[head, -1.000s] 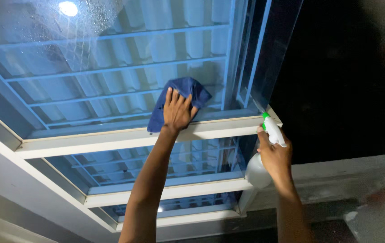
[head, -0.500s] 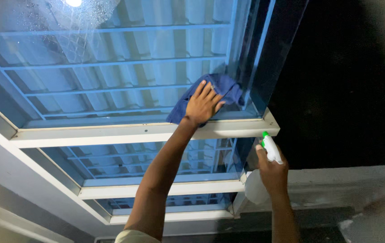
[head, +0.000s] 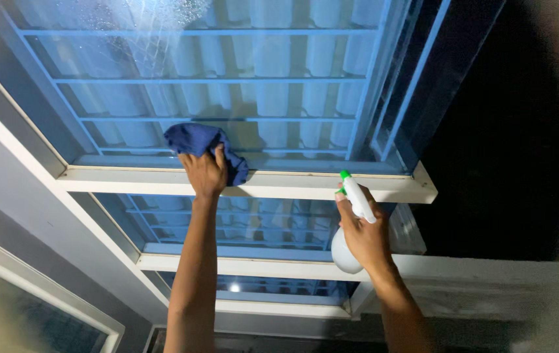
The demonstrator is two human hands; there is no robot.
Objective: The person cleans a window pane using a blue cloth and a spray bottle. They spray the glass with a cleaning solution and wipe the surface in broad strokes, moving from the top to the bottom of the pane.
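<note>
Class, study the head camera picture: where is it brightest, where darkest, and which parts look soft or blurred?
Head view: brightest on the upper glass pane, with pale droplet glare at top; the right side beyond the white window frame is near black; the corners are dim and smeared; the left hand on the blue cloth and the right hand gripping the spray bottle look fairly sharp.

A dark blue cloth [head: 204, 147] was bunched and creased, pressed flat against the lower edge of the glass pane [head: 227, 85], its bottom hem touching the white window frame [head: 292, 186]. A white spray bottle [head: 351, 225] with a green nozzle tip was held upright just below the same frame bar, toward its right end, nozzle pointing up-left.
</note>
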